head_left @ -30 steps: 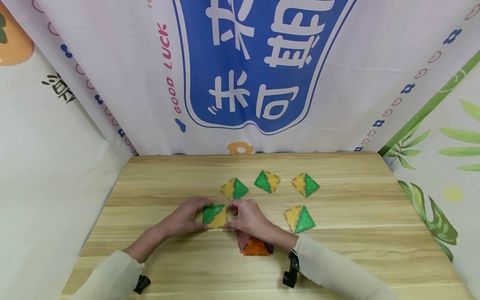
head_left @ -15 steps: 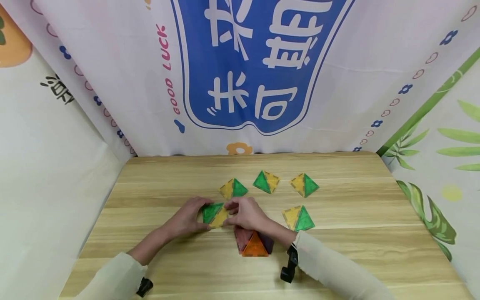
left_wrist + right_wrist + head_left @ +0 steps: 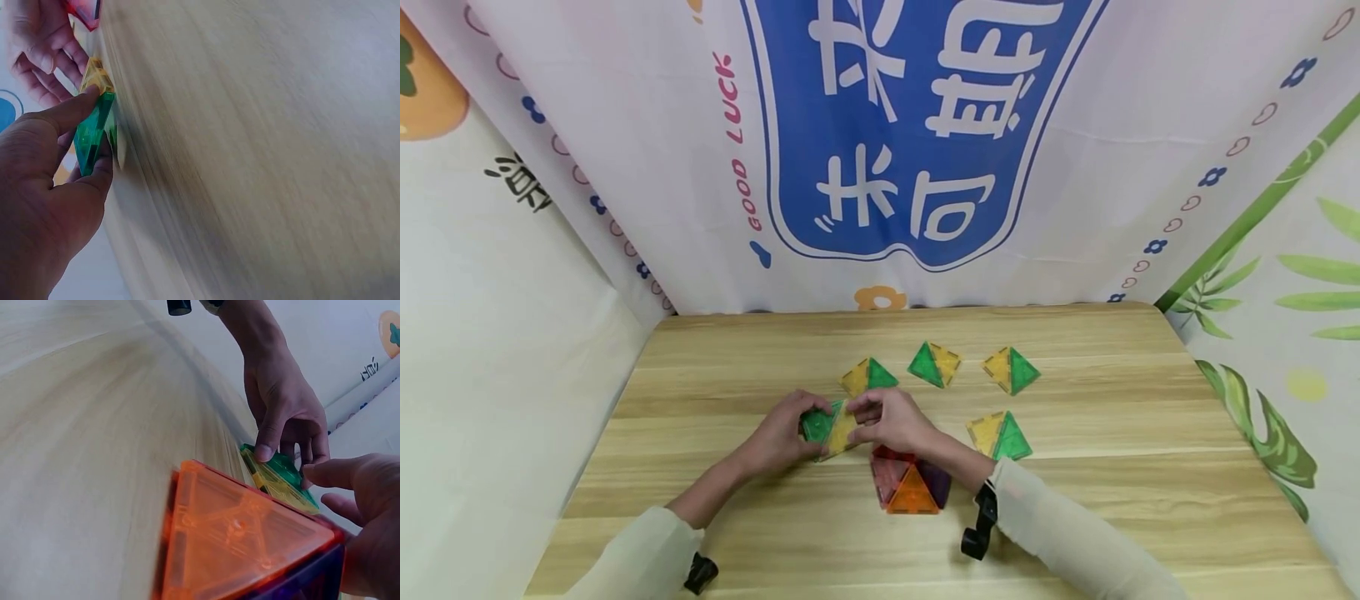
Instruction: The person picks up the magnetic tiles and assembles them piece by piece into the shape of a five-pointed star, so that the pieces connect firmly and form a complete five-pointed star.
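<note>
- Both hands work one green-and-yellow triangle tile pair (image 3: 827, 427), raised off the surface (image 3: 715, 500) beside the orange-fronted pyramid (image 3: 912, 487).
- Left hand (image 3: 778, 437) fingers pinch its green half; right hand (image 3: 891, 421) fingers grip the yellow half.
- Judged step: folding the pair; next calls for steady hinging along the joined edge.

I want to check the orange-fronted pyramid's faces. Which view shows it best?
The right wrist view: the orange-fronted pyramid fills the lower frame, its orange face sharp, a purple face at the lower edge. The head view shows the whole pyramid small, partly behind the right hand. The left wrist view catches only a red corner.
</note>
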`<state>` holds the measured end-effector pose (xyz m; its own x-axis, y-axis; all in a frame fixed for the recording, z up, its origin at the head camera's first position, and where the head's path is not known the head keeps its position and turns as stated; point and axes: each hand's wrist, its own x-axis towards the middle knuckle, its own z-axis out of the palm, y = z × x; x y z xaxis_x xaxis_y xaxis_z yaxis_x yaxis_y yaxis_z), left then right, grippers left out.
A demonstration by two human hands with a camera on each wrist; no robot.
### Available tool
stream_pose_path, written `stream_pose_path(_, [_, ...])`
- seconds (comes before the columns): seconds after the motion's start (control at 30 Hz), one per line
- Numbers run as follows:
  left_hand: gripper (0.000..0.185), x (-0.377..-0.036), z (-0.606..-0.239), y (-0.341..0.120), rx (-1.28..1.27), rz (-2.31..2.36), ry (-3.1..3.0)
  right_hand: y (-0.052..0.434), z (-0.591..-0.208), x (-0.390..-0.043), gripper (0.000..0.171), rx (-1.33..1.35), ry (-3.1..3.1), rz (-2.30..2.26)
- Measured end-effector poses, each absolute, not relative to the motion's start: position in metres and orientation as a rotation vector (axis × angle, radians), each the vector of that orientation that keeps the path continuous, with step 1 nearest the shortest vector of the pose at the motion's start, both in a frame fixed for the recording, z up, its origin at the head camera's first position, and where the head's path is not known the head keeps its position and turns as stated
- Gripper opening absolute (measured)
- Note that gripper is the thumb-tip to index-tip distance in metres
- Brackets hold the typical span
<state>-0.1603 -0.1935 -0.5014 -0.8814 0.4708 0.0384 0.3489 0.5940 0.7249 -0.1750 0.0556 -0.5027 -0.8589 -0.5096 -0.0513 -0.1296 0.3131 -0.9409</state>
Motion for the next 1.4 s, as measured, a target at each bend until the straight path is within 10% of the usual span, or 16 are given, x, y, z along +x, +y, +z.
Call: stream_pose_path(1.4, [0.039, -0.168, -0.500, -0.137, 0.443, 1.652, 2.103, 0.137, -0.519, -0.200, 0.035, -0.359, 1.725, -1.910])
